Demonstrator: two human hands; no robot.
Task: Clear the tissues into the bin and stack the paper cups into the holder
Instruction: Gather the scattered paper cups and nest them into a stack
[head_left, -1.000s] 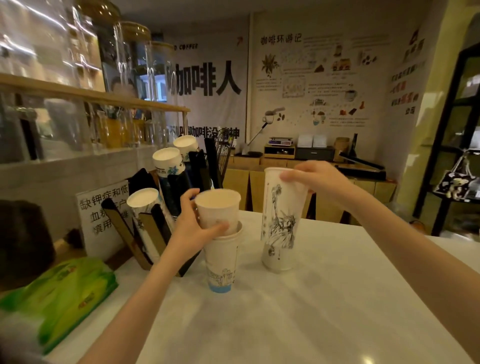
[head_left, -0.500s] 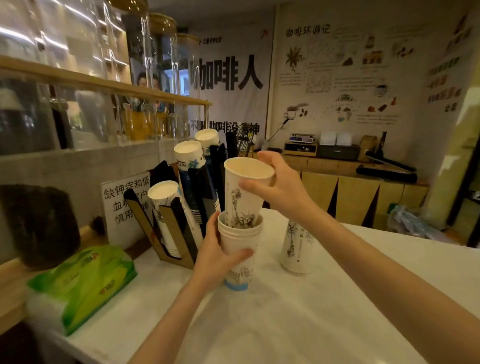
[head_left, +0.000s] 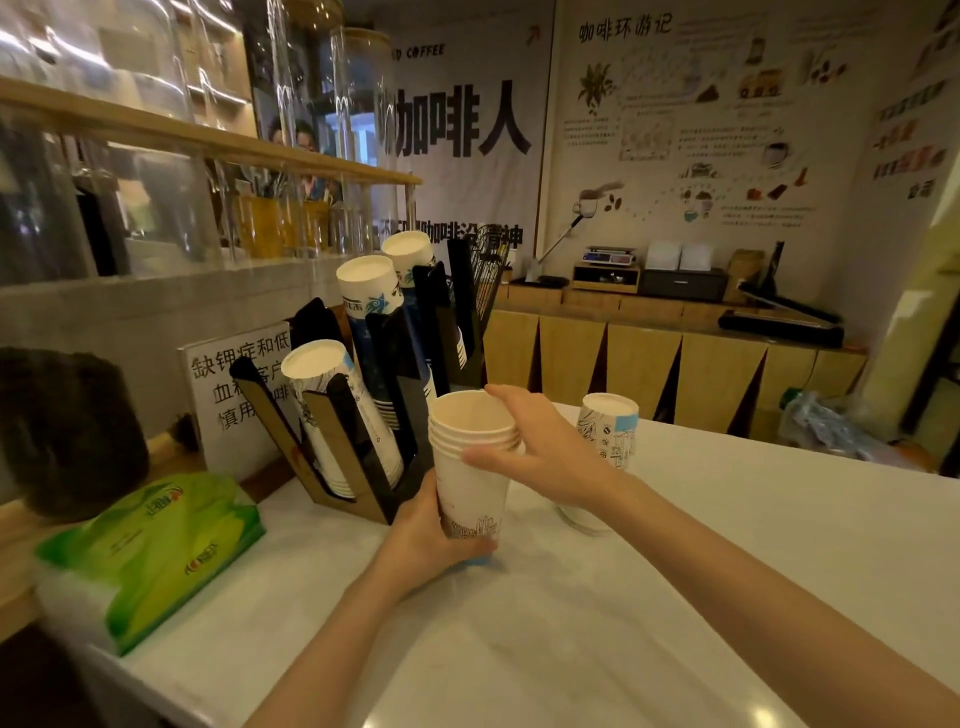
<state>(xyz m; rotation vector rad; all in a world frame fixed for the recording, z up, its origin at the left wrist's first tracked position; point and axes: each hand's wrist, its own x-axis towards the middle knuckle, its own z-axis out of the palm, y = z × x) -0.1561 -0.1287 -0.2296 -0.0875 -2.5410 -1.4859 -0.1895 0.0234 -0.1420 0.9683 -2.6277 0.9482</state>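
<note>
A nested stack of white paper cups (head_left: 470, 483) stands on the white counter (head_left: 649, 597), rims up. My left hand (head_left: 426, 535) grips the stack low down from the left. My right hand (head_left: 540, 447) wraps around its upper rims from the right. Behind my right hand an upside-down printed cup (head_left: 608, 431) stands on the counter. The black and brown cup holder (head_left: 374, 431) sits just left of the stack, with rows of cups leaning in its slots. No loose tissues or bin are in view.
A green tissue pack (head_left: 150, 551) lies at the counter's left edge. A white sign (head_left: 234, 389) with Chinese text stands behind the holder. A glass shelf with jars (head_left: 208, 156) runs along the left. Wooden cabinets (head_left: 649, 364) line the far wall.
My right hand pushed the tall printed cup down into the stack held by my left hand; the cup is now fully nested. The view has moved closer.
</note>
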